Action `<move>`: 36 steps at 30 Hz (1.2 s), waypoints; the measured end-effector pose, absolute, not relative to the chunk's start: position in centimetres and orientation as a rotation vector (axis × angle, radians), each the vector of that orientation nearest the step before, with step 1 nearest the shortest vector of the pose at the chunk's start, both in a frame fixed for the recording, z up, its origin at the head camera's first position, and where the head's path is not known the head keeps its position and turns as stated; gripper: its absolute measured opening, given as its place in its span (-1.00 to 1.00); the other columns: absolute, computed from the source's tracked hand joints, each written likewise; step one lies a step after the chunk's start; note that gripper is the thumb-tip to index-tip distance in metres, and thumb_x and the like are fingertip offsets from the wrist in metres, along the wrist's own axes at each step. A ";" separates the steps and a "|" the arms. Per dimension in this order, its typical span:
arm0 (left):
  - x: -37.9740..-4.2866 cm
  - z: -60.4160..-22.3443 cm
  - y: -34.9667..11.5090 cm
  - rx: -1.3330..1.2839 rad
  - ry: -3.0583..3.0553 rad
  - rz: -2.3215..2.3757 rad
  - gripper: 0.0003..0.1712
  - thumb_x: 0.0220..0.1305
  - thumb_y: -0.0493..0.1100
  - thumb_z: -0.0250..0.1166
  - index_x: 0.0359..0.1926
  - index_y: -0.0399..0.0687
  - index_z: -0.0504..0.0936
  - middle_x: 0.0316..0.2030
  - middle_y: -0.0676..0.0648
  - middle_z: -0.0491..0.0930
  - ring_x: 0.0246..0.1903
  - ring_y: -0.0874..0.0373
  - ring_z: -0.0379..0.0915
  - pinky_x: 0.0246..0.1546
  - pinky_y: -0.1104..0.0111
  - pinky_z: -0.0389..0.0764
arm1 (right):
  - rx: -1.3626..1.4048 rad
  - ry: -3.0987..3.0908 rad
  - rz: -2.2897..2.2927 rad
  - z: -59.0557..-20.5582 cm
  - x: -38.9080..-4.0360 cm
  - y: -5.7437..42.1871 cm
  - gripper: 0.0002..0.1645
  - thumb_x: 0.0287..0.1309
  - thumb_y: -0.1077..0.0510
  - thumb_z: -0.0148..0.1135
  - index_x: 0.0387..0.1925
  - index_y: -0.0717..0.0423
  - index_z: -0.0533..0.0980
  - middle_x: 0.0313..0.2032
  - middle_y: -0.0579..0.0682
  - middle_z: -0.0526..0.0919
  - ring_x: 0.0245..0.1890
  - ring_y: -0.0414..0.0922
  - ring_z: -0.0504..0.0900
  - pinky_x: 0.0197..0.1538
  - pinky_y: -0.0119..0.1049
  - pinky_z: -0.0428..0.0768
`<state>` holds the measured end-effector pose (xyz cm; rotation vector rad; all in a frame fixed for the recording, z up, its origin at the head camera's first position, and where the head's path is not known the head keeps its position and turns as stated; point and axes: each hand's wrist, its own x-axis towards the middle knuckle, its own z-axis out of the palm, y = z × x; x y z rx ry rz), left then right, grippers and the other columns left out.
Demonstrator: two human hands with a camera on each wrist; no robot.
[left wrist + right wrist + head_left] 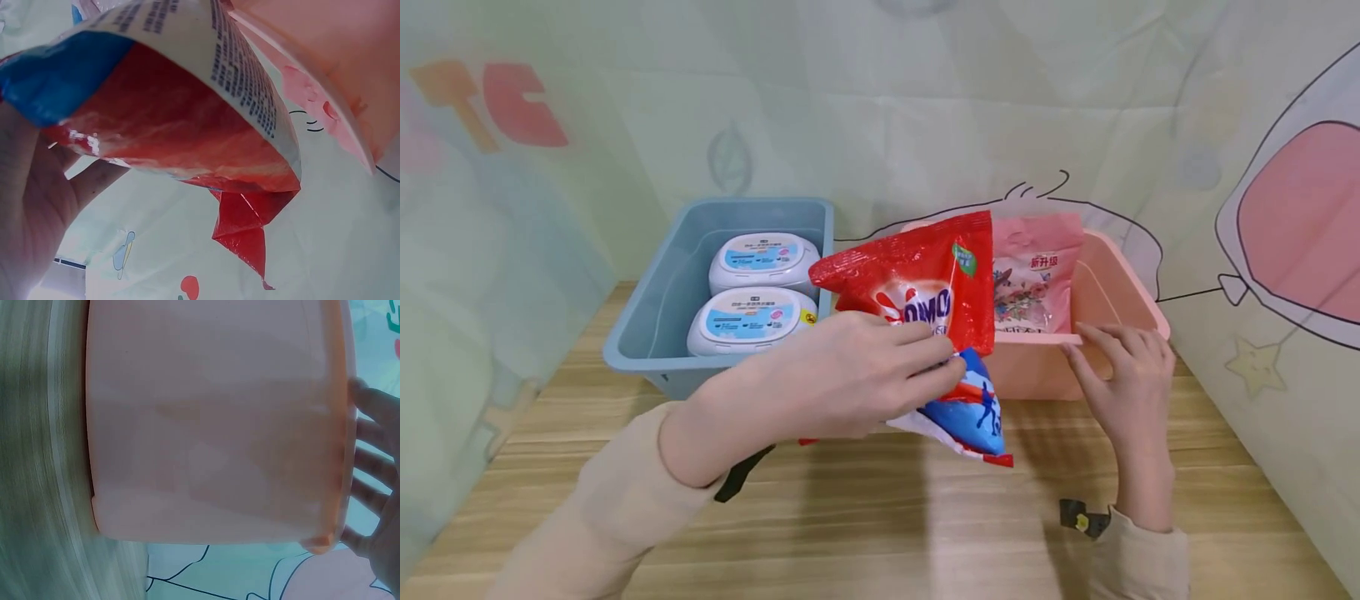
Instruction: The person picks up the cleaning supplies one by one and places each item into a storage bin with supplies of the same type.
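My left hand [872,375] grips a red laundry detergent bag [966,283] marked OMO, holding it up in front of the pink bin [1037,371]. The bag's lower end is blue with a small figure, and it hangs tilted over the table; its printed white back [250,81] shows in the left wrist view. On the bin's front rim, near the right corner, my right hand [1127,375] holds the edge, thumb outside and fingertips hidden over the rim. A pink floral bag [1037,275] stands inside that bin, partly covered by the red bag.
To the left stands a blue bin [632,333] with two white lidded tubs [763,258] in it, one behind the other. Both bins sit on a wood-grain table [985,533], close to a printed cloth backdrop [925,150].
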<state>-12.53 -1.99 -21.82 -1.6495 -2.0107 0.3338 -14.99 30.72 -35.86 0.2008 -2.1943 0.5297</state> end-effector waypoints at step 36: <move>-18.3 -20.0 1.1 -1.656 -2.182 0.278 -0.49 0.18 0.08 0.32 0.11 0.03 0.50 -0.01 0.00 0.58 -0.03 0.17 0.52 -0.23 0.30 0.68 | 0.107 -2.301 0.502 -35.7 -14.8 30.6 -0.57 -0.01 0.11 0.44 -0.07 0.18 0.63 -0.16 0.22 0.62 -0.02 0.16 0.44 0.27 0.26 0.18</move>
